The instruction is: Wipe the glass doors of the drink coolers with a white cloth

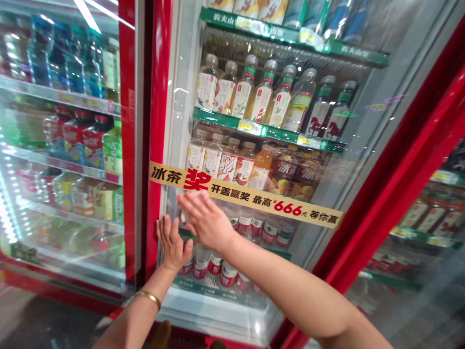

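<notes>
Glass cooler door [348,160], two open hands at its left side

Door of clear glass in a glossy red frame [159,126], streaked with reflected light. Yellow promotional strip [247,195] across the glass at hand level, with black and red Chinese lettering and a red "666". Left hand [173,242] open, fingers upward, palm toward the glass, just below the strip and beside the red frame. Gold bangle [147,299] on the left wrist. Right hand [207,220] open, palm toward the glass, fingertips just under the strip. Hands apart but near each other, neither clamped on anything. Contact with the glass apparent, not certain. Door shut or ajar: cannot tell.

Behind the glass, green-edged shelves [267,131] holding rows of tea bottles [247,94] with pale labels; lower down, bottles with red labels [210,266], partly behind the hands. To the left, a neighbouring cooler section [72,135] of shelved drinks, washed by glare. To the right, another stocked glass section [425,218]. Below, dark polished floor [43,325].
</notes>
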`<state>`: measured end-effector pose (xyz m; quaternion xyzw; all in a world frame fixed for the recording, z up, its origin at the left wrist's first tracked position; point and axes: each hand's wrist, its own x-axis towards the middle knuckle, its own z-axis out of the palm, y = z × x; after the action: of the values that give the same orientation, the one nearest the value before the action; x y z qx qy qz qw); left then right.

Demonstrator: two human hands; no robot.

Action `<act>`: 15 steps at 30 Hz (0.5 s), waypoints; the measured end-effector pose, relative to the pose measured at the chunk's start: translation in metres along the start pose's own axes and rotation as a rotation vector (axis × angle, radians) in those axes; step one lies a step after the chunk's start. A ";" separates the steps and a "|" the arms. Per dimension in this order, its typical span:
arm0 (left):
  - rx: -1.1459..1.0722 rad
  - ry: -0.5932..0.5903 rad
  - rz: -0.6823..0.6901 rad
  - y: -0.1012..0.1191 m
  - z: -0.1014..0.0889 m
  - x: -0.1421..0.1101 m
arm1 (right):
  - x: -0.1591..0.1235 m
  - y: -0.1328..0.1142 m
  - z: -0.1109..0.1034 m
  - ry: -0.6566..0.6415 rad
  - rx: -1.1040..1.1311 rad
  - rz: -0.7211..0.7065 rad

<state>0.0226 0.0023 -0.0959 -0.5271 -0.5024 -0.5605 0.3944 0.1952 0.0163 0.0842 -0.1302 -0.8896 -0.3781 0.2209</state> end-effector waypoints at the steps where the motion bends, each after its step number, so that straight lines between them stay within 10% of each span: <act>1: -0.003 0.001 -0.003 -0.002 0.000 -0.003 | 0.000 -0.011 0.009 -0.085 -0.023 -0.177; 4: -0.017 -0.010 -0.021 -0.008 0.000 -0.009 | 0.008 -0.017 0.016 -0.151 -0.046 -0.362; 9: -0.017 -0.027 -0.044 -0.012 0.001 -0.014 | 0.059 0.008 -0.008 0.150 0.008 0.098; 15: 0.016 -0.030 0.020 -0.015 -0.004 -0.012 | 0.046 -0.022 0.009 -0.143 -0.062 -0.397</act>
<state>0.0085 0.0001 -0.1099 -0.5371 -0.5077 -0.5446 0.3965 0.1437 0.0106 0.0878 0.0146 -0.8991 -0.4312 0.0740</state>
